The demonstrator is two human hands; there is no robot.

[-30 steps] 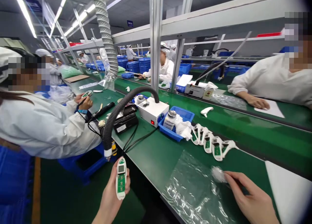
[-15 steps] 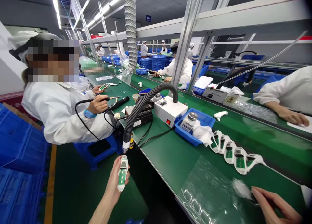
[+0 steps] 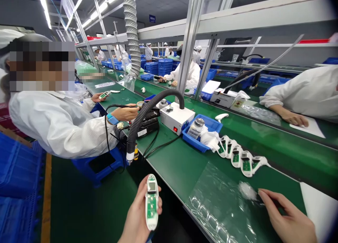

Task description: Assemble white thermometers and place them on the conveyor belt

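My left hand [image 3: 139, 211] is wrapped round a white device half [image 3: 151, 202] with a green circuit board and small screen facing up, held off the table's front edge. At the lower right, my right hand [image 3: 285, 211] pinches the dark end of a brush-like thing with a pale, fluffy tip [image 3: 247, 191]. That tip is over a clear plastic sheet [image 3: 219, 197] on the green table [image 3: 174, 172]. Several similar white housings with green boards [image 3: 246, 163] stand in a row behind the sheet.
A blue basket [image 3: 190, 141] holds a jar and white cloth, beside a white box [image 3: 175, 119] with a black corrugated hose [image 3: 139, 116]. At left a co-worker [image 3: 58, 119] sits close by; another person's arm [image 3: 280, 109] rests across the table.
The view has shifted, so the background sits further left. My left hand and the device appear nearer and more to the right. The co-worker's tool hand has reached forward toward the black equipment.
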